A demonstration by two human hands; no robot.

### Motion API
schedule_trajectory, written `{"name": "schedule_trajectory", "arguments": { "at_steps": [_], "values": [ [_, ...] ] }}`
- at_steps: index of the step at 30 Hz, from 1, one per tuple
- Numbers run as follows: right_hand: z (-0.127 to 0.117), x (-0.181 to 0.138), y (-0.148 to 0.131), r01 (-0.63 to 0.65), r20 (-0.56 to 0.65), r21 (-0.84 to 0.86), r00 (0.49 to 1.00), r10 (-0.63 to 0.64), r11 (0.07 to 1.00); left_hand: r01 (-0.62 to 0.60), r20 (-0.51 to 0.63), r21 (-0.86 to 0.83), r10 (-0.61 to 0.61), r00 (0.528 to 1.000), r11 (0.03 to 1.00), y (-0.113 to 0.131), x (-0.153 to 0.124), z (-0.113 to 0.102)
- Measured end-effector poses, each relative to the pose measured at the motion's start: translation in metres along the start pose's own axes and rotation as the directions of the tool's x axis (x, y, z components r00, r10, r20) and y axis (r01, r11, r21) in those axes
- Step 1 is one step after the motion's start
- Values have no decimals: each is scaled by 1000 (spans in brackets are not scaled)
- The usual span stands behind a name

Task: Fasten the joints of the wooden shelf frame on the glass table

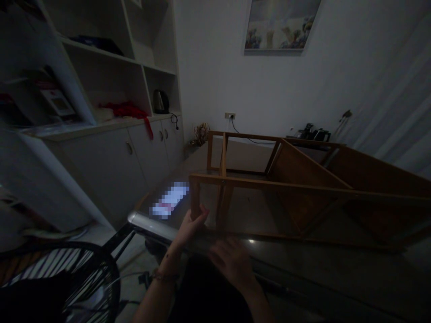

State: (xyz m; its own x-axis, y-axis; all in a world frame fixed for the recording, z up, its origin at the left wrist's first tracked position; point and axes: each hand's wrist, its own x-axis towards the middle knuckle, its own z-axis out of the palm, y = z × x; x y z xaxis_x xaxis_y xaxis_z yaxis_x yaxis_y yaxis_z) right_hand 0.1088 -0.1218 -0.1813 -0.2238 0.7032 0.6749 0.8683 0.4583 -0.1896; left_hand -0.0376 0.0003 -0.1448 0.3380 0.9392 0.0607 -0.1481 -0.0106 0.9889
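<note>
Head view shows the brown wooden frame (289, 186), flat slats and smooth boards, lying across the table (148, 223) with its rounded, shiny rim; your left hand (195, 219) grips its squared end post. Your right hand (232, 260) (somewhat blurred) is loosely open near the rim, and a pale, flat-doored cabinet (144, 146) stands beyond.

So the wooden frame (303, 168) gets chopped off by the picture's right edge, the glowing thing (171, 199) near the tabletop's (151, 225) left corner is pixelated mush, and the right hand's (234, 262) fingers look kinda blurry.
</note>
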Motion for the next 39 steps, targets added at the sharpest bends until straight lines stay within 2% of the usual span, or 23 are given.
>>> {"name": "schedule_trajectory", "arguments": {
  "at_steps": [3, 7, 23, 32, 39],
  "values": [
    [-2, 0, -1, -1, 36, 8, 999, 1, 1000, -10, 19, -22, 11, 1000, 1000, -5, 1, -1],
    [-2, 0, 0, -9, 24, -17, 1000, 9, 1000, -15, 59, -33, 17, 998, 999, -8, 3, -2],
    [-5, 3, -1, -20, 32, -21, 999, 21, 1000, 9, 25, -65, -7, 1000, 998, -4, 0, 0],
    [-6, 3, -2, -8, -46, 13, 999, 8, 1000, 10, 42, -70, -7, 999, 998, -4, -1, 1],
    [-4, -3, 1, -18, -8, 40, 1000, 18, 999, 14, 13, -42, -14, 1000, 999, -2, -1, 1]
  ]
}}
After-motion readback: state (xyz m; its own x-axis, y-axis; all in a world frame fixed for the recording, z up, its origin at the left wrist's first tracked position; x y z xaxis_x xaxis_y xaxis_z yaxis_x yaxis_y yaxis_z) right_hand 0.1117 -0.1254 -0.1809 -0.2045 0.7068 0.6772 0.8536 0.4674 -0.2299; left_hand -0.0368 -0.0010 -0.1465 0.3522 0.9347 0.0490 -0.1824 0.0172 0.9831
